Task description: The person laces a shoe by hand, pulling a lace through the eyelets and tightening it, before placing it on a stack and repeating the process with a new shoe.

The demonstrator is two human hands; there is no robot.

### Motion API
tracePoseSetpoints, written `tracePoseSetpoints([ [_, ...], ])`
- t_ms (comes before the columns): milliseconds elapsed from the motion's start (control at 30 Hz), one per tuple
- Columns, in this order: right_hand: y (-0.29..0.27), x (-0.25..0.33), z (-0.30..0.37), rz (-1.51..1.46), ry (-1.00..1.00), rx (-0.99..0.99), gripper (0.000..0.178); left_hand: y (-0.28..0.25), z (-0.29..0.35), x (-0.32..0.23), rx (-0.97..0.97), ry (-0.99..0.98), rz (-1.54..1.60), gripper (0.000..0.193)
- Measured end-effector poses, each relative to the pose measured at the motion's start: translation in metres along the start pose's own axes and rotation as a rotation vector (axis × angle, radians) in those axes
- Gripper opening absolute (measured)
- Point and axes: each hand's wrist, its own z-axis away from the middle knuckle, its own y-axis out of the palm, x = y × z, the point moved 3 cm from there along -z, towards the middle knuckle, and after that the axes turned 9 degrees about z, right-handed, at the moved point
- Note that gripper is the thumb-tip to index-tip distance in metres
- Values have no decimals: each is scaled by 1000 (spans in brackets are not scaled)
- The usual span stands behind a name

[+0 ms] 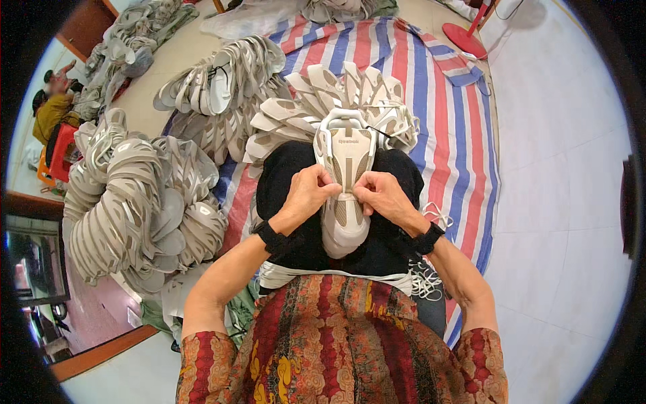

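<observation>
Both hands pinch the middle of a white and beige shoe upper (345, 176) that lies over the person's lap on a black cloth (282, 176). Left hand (311, 192) has its fingers curled tight, thumb and fingertips closed on the left edge of the upper's centre strip; right hand (380, 195) mirrors it, fingers folded and nipping the right edge, so the two sets of knuckles nearly meet. Each wrist wears a black band. At the far left another person (52, 108) in a yellow top sits by a red stool (59, 153). Next comes a big heap of bundled uppers (128, 202), white with grey-beige panels, stacked on the floor, with more bundles (222, 77) behind it. The held upper is pale, with a white collar at its far end bearing a small printed label, beige mesh panels down its length and a rounded toe end hanging toward the person. Behind it fans another bundle (336, 101) on a red, white and blue striped sheet (451, 121). White laces (425, 279) lie by the right knee. A red round stand base (464, 40) sits on the pale tiled floor (558, 202) at the right.
</observation>
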Motion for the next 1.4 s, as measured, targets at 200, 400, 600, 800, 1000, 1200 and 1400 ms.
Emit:
tracePoseSetpoints([
  [200,2,-1,7,69,-75,-50,10,-1,9,-5,-9,-4,-11,18],
  [400,-6,6,10,121,-63,-54,8,2,4,-3,26,-107,35,13],
  [600,-4,10,3,533,-531,-208,8,12,5,10,-24,-162,276,8],
  [800,-10,14,5,393,-420,-64,9,12,9,8,-35,-108,191,6],
  [1000,-8,6,9,308,-205,-60,10,8,7,4,26,-190,259,9],
  [1200,-5,10,-4,632,-656,-163,12,10,2,0,6,-196,184,10],
  [1400,-9,17,-11,606,-606,-36,12,18,16,-7,-47,274,-144,8],
])
